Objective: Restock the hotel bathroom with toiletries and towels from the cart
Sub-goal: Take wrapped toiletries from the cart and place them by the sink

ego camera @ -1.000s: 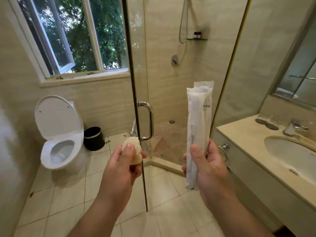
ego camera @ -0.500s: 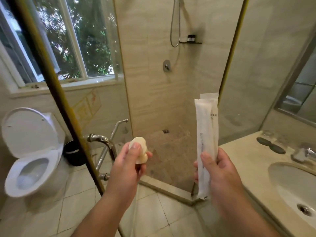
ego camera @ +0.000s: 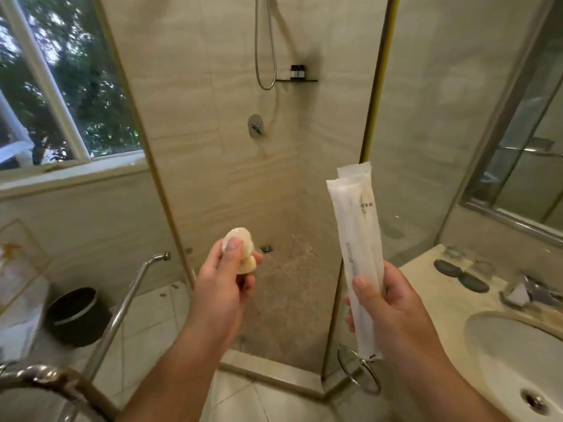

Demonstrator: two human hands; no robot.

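A: Left hand [ego camera: 224,287] up in front of the shower stall, grip clamped on a small pale soap [ego camera: 240,254], thumb pressed across its top, fingers curled beneath.

B: Right hand [ego camera: 387,303] up too, beside it. Grip clamped round the lower part of long white sachets [ego camera: 356,239], at least two, held upright, tops fanned a little apart. Some small dark print on the front one, too small to read.

A: Straight ahead, through the open stall: beige tiled wall, shower hose [ego camera: 265,44] hanging in a loop, round valve [ego camera: 255,125] under it.

B: And a dark little shelf [ego camera: 297,80] to the right of the hose, two small bottles [ego camera: 297,71] standing on it side by side.

A: Floor drain [ego camera: 267,248] showing just right of the soap.

B: Off to the right, a pale worktop [ego camera: 426,284] with an oval basin [ego camera: 499,354], tap [ego camera: 530,292] behind it, two dark coasters [ego camera: 460,274] and clear glasses [ego camera: 454,253] near the wall. Mirror [ego camera: 530,153] above.

A: Down left, a black bin [ego camera: 76,315] on the floor, chrome door handle [ego camera: 122,312] crossing in front. Window [ego camera: 61,86] above, trees outside.

B: Both hands well clear of the worktop, nothing set down.
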